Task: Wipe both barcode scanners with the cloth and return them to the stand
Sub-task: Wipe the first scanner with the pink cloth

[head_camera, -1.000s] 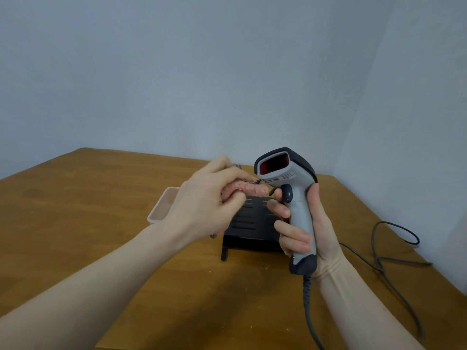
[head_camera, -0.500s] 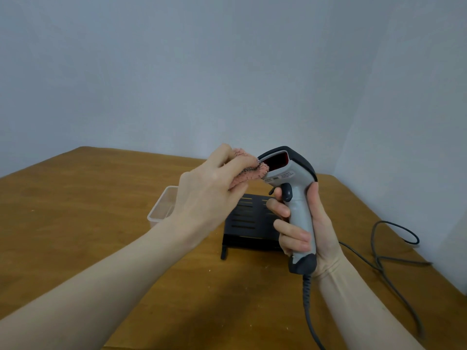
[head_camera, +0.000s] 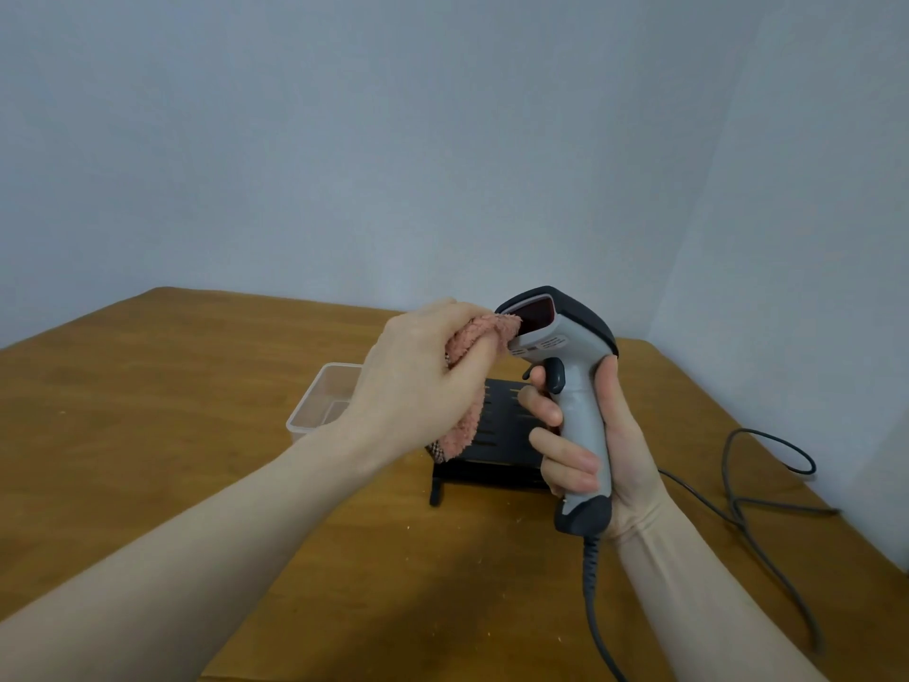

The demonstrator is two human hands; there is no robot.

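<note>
**Cloth against the scanner's window**

Pale blue-grey walls meet in a corner behind a brown wooden table [head_camera: 147, 386], which fills the lower half of the view.

Over the table both bare forearms reach in from the near edge. Left hand [head_camera: 423, 381]: fingers curled tight round a bunched pink cloth [head_camera: 479, 337], whose upper fold is pressed to the lower left edge of the dark red scan window, while a loose end hangs below the palm. Right hand [head_camera: 595, 435]: wrapped round the grey handle of a barcode scanner [head_camera: 565, 366], held upright above the table with its dark-capped head tilted toward the left hand; the index finger lies just below the black trigger. The two hands are close together, joined only through cloth and scanner.

Behind and below them sits a black slotted stand [head_camera: 501, 445] on the table, partly hidden by the cloth and the right fingers. To its left, touching or just beside it, is a clear plastic tub [head_camera: 319, 401], its right side covered by the left hand. A grey cable [head_camera: 767, 489] drops from the scanner's base and loops across the table at the right. Only one scanner is in sight.
</note>
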